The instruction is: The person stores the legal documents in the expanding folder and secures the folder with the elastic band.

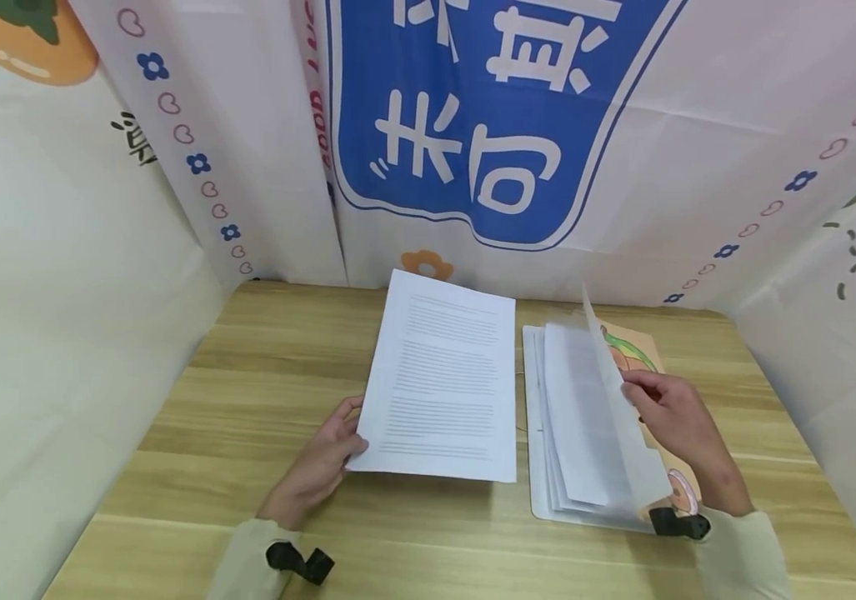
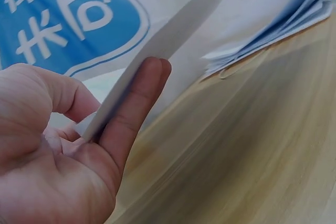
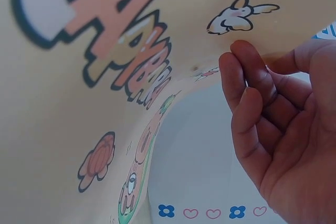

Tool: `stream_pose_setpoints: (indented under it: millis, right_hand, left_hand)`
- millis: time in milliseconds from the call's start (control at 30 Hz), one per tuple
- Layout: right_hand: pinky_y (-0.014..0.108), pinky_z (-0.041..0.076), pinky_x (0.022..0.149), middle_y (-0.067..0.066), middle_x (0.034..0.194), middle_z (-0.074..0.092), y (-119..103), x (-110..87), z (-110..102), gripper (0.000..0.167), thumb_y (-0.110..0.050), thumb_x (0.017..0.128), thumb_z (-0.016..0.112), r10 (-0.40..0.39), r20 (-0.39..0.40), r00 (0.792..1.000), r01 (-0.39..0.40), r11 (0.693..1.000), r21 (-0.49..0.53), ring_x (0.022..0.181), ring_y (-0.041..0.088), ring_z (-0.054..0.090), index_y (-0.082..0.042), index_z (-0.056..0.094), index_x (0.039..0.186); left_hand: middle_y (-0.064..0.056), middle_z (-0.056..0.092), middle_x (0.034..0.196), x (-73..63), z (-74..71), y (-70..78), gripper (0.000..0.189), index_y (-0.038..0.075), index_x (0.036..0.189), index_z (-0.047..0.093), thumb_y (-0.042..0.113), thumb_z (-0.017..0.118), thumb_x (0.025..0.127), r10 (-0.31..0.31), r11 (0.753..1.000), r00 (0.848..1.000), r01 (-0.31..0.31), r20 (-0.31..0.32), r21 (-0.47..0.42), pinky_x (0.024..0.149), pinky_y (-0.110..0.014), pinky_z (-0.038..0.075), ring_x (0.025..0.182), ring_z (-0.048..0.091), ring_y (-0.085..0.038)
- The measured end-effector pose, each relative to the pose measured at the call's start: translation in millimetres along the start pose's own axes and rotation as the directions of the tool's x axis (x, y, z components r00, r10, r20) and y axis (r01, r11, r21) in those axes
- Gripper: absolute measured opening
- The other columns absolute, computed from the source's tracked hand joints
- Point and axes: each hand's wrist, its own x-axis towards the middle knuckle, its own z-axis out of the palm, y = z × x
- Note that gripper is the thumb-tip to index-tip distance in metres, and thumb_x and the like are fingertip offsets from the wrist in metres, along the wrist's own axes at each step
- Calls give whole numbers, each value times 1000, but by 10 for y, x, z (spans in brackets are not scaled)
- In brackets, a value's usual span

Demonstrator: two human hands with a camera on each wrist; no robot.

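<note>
My left hand (image 1: 326, 450) holds a white printed sheet (image 1: 443, 375) by its lower left corner, tilted up over the table. In the left wrist view the sheet (image 2: 176, 30) passes between the thumb and the straighter fingers. To the right lies an open folder with a cartoon-printed orange cover (image 1: 639, 346) and white papers (image 1: 573, 408) inside. A translucent folder page (image 1: 611, 367) stands partly raised, its edge pinched by my right hand (image 1: 678, 417). The right wrist view has the cartoon-printed cover (image 3: 63, 129) close beside the curled fingers (image 3: 247, 129).
Both things are on a wood-grain table (image 1: 247, 392). Printed white cloth (image 1: 270, 167) with a blue sign closes off the back, and pale cloth walls (image 1: 60, 292) rise at the sides. Black straps (image 1: 300, 562) sit on both sleeves.
</note>
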Motion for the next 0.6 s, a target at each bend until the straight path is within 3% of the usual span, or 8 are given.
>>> stream_pose_setpoints:
  millis: [333,600]
  right_hand:
    - [25,53,60,8,84,62,40,-8,47,31,-12,105,57,9,16,1000,-10,1000,24,69,17,56,10,67,125]
    - [25,53,60,12,93,68,62,13,96,31,-10,105,57,-15,21,1000,13,999,51,70,17,58,12,67,125]
  left_hand:
    - [-28,49,138,122,197,-21,62,-1,150,25,-14,40,91,-7,1000,998,8,58,-13,83,-34,56,108,64,-25]
    - [-25,52,135,220,347,-37,63,0,150,25,-12,41,90,-22,999,995,24,95,-22,82,-32,54,105,64,-24]
